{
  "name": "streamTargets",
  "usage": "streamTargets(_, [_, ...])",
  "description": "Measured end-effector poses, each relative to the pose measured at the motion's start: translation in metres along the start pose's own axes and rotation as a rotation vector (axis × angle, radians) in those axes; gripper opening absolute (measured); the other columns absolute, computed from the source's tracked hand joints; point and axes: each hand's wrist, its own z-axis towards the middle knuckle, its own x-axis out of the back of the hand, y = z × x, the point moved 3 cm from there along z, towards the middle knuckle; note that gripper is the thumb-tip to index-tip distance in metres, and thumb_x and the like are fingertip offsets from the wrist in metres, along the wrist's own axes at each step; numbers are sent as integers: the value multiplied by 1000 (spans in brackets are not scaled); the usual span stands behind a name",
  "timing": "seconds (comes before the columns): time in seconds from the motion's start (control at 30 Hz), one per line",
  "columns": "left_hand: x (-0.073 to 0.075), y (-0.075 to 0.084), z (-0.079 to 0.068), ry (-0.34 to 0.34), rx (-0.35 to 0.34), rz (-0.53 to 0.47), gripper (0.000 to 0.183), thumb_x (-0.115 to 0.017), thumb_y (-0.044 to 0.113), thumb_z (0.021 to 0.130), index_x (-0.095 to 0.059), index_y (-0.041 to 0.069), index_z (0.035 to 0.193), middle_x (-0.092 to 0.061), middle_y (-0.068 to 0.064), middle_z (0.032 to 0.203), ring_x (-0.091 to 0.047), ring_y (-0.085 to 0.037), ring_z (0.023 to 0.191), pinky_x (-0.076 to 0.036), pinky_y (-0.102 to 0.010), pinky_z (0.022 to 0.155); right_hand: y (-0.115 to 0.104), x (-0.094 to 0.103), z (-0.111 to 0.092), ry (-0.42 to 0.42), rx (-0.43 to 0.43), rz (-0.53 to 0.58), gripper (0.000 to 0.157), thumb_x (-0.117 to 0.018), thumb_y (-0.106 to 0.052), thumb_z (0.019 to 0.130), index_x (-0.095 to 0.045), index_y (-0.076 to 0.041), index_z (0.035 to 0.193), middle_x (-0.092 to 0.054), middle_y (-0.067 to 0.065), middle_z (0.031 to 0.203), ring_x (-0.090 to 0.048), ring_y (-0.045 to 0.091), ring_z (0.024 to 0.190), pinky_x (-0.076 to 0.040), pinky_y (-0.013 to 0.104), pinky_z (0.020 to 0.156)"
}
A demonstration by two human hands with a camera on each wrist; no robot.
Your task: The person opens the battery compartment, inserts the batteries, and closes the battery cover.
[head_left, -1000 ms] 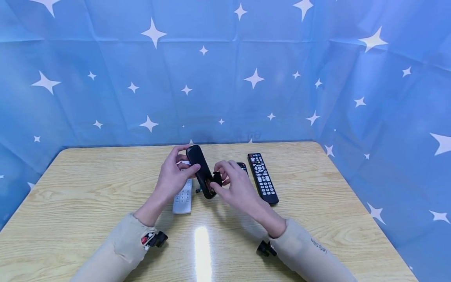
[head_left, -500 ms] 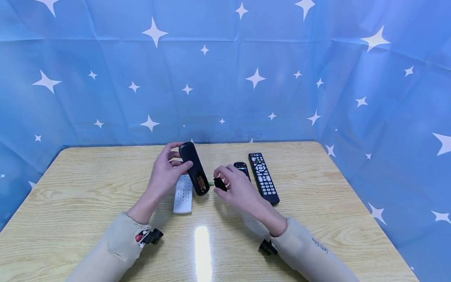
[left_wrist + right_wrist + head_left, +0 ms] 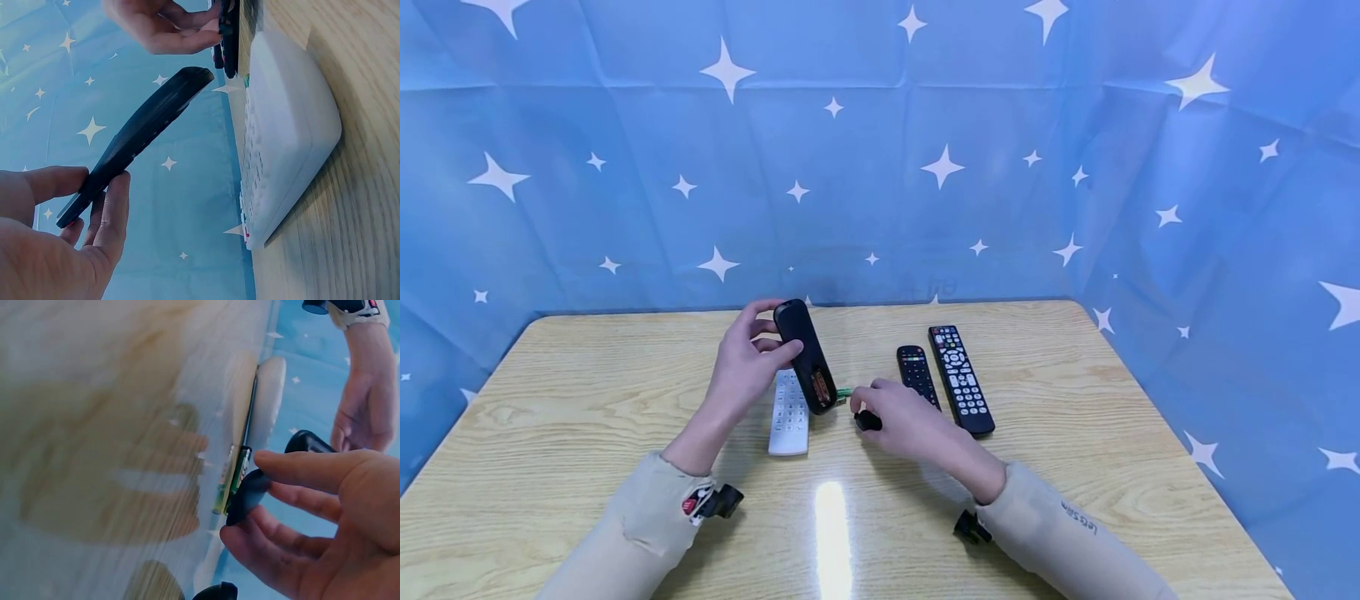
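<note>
My left hand point(image 3: 741, 362) grips a black remote control point(image 3: 803, 350) between thumb and fingers, its back turned up and its lower end tilted toward me. An uncovered battery compartment point(image 3: 821, 388) near that end shows something reddish-brown inside. In the left wrist view the remote point(image 3: 134, 140) is held clear of the table. My right hand point(image 3: 917, 423) pinches a small black battery cover point(image 3: 868, 421), low over the tabletop. The right wrist view shows this cover point(image 3: 249, 495) between thumb and fingertips. Green batteries point(image 3: 844, 393) lie just beyond the right fingers.
A white remote point(image 3: 789, 421) lies partly behind the held one. Right of it lie a smaller black remote point(image 3: 916, 372), partly hidden by the right hand, and a longer black remote point(image 3: 961, 379). The wooden table point(image 3: 625, 400) meets a blue star-patterned curtain point(image 3: 880, 150) at its back edge.
The right hand has drawn the cover away from the remote and down toward the table. The left hand has shifted slightly left with the remote, exposing its compartment and the green batteries.
</note>
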Motion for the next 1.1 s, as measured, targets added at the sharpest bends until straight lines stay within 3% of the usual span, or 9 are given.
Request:
streamTargets(0.17, [1, 0, 0, -8, -7, 17, 62, -72, -2, 92, -47, 11, 147, -62, -18, 119, -71, -23, 92, -61, -48, 81, -1, -5, 2, -67, -21, -88, 30, -82, -14, 89, -68, -17, 115, -61, 1, 103, -56, 15, 78, -50, 32, 65])
streamTargets(0.37, [3, 0, -1, -13, -5, 27, 62, -72, -2, 93, -46, 11, 148, -62, -19, 119, -71, -25, 94, -60, -49, 82, -3, -8, 4, -127, -36, -179, 30, -84, -14, 87, -68, -18, 112, -61, 0, 101, -56, 13, 78, -51, 31, 63])
streamTargets(0.63, [4, 1, 0, -20, -6, 42, 62, -72, -2, 93, -46, 11, 148, -62, -19, 119, -71, -26, 95, -61, -47, 81, -3, 2, 6, -166, -67, -128, 33, -82, -21, 89, -64, -15, 116, -61, -1, 101, -55, 14, 78, -50, 32, 65])
streamTargets(0.8, [5, 0, 0, -18, -5, 58, 62, -71, -2, 94, -45, 11, 149, -62, -19, 119, -71, -28, 96, -61, -44, 81, -5, 12, 12, -112, -35, -120, 30, -77, -23, 95, -67, -10, 120, -62, 4, 102, -55, 14, 72, -50, 31, 61])
streamTargets(0.97, [5, 1, 0, -16, -5, 59, 62, -71, -2, 94, -46, 11, 148, -62, -19, 119, -71, -27, 97, -61, -47, 82, -5, 19, 21, -54, 8, -78, 22, -73, -15, 97, -70, -6, 117, -66, 8, 112, -62, 17, 87, -54, 34, 73])
streamTargets(1.1, [6, 1, 0, -14, -4, 61, 62, -71, -1, 94, -46, 11, 148, -62, -19, 120, -70, -27, 96, -61, -41, 78, -6, 22, 30, -44, 21, -64, 20, -71, -7, 98, -70, -4, 118, -68, 8, 116, -65, 22, 104, -55, 36, 88])
